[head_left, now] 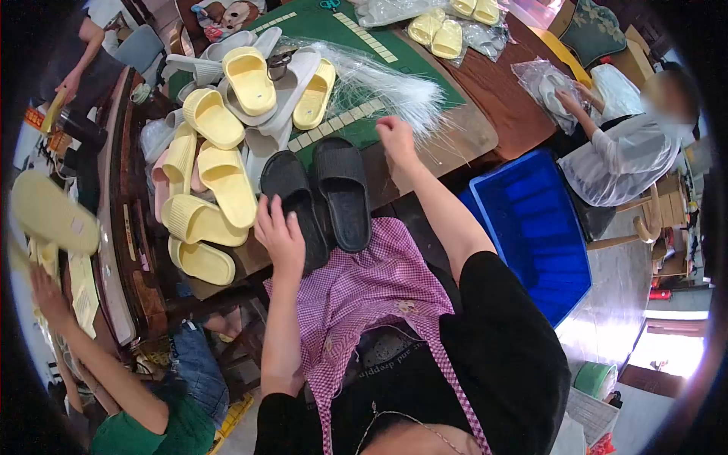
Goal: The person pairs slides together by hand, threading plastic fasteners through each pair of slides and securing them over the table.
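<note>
Two black slide slippers stand side by side at the table's near edge, the left black slipper (287, 173) and the right black slipper (343, 193). My left hand (280, 239) lies against the outer side of the left one, fingers stretched out and slightly apart. My right hand (398, 142) is raised beyond the right slipper, its fingers pinched together; whatever is in them is too small to make out. Just past it, a bundle of thin clear plastic strands (413, 98) spreads over the green mat (364, 136). Yellow slippers (227, 182) are heaped to the left of the black pair.
Grey slippers (292, 83) lie among the yellow ones. A blue bin (523, 220) stands to my right. A co-worker (622, 155) at the right handles a bagged slipper. At the left, another person's hand (49, 299) is near a yellow slipper (53, 212). Bagged yellow slippers (447, 38) lie at the back.
</note>
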`<state>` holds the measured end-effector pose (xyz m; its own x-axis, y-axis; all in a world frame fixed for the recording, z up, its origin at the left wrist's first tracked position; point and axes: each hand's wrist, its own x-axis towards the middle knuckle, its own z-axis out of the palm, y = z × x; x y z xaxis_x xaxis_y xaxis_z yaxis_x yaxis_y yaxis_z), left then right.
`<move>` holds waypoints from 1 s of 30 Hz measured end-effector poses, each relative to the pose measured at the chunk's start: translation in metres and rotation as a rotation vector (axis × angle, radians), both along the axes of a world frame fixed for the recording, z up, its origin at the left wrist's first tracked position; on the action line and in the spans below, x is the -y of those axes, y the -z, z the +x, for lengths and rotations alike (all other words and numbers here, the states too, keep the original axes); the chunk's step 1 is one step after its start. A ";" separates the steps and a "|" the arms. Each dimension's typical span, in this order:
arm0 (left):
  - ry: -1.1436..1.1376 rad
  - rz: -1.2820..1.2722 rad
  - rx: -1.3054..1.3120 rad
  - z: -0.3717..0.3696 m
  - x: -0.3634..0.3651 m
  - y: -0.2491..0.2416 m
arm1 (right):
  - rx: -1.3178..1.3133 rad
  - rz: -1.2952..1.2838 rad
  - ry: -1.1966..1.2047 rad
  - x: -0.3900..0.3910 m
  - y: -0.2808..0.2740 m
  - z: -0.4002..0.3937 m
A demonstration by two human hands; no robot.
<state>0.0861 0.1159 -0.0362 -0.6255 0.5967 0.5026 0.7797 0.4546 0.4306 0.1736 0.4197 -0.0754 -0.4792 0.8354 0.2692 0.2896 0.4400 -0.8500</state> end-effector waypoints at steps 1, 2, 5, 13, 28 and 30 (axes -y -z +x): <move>0.009 -0.025 -0.021 0.014 0.003 0.002 | -0.047 0.029 0.122 -0.016 0.013 0.002; 0.043 -0.033 -0.020 0.023 0.004 0.006 | -0.096 0.058 0.244 -0.026 0.019 0.003; 0.108 -0.078 -0.032 0.047 0.004 0.016 | 0.014 0.086 0.328 -0.035 0.013 0.003; 0.162 -0.191 -0.059 0.061 0.005 0.028 | -0.036 0.265 0.213 -0.032 0.005 -0.035; 0.185 -0.366 -0.015 0.048 0.010 0.047 | -0.039 -0.034 -0.041 -0.009 0.032 -0.145; 0.183 -0.364 -0.018 0.047 0.010 0.049 | -0.051 -0.358 -0.106 -0.014 0.025 -0.148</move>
<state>0.1336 0.1063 -0.0847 -0.4855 0.8382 0.2484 0.8678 0.4278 0.2526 0.0252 0.4335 -0.1008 -0.5617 0.8273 -0.0056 0.2118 0.1372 -0.9676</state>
